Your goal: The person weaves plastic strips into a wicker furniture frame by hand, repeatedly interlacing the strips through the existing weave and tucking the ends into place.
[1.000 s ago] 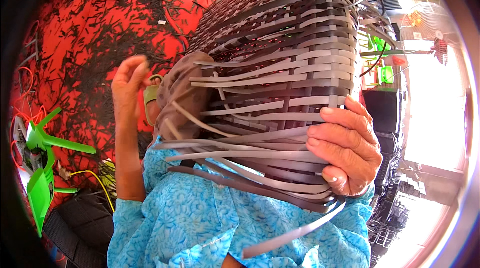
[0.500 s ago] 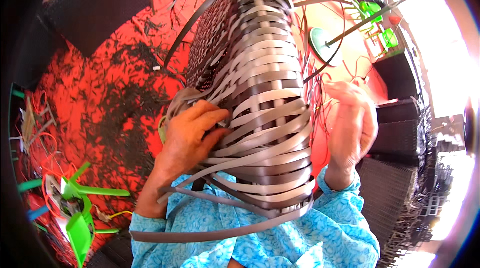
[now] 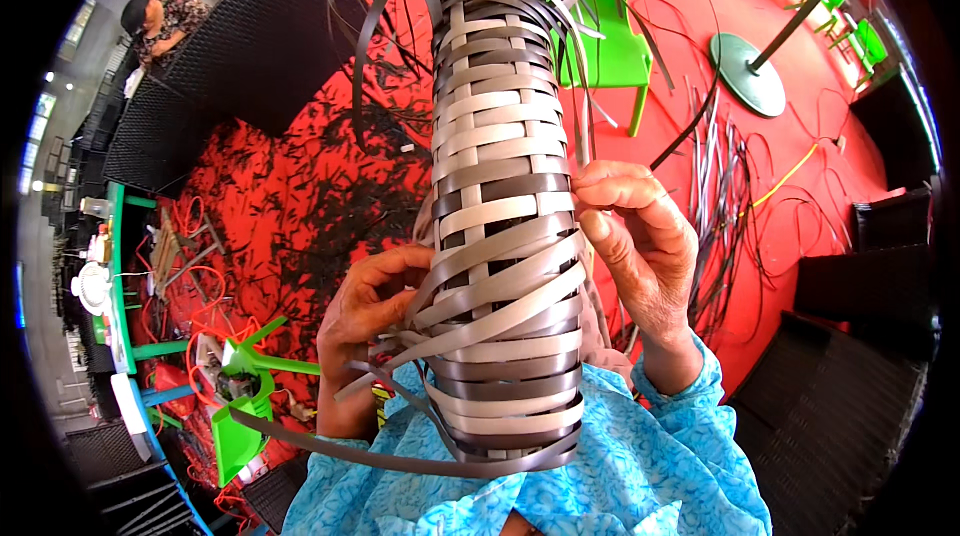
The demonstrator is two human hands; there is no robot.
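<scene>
A tall woven column of grey and brown flat strips (image 3: 500, 206) stands upright in front of me, with its lower end against my blue patterned top. My left hand (image 3: 365, 321) clasps the column's lower left side, fingers curled around loose strip ends (image 3: 400, 346). My right hand (image 3: 640, 246) is at the column's right edge and pinches a strip between thumb and fingers. Loose strips stick out at the top and trail from the bottom.
The floor is red and strewn with dark strip cuttings. A bundle of loose strips (image 3: 715, 196) lies to the right. Green plastic chairs (image 3: 610, 46), (image 3: 240, 406) stand behind and at lower left. Dark woven furniture (image 3: 840, 396) surrounds me. Another person (image 3: 165, 21) sits far upper left.
The woven piece has turned upright and narrower in view. My left hand has slid to its lower left side, and my right hand has closed in to pinch a strip at its right edge.
</scene>
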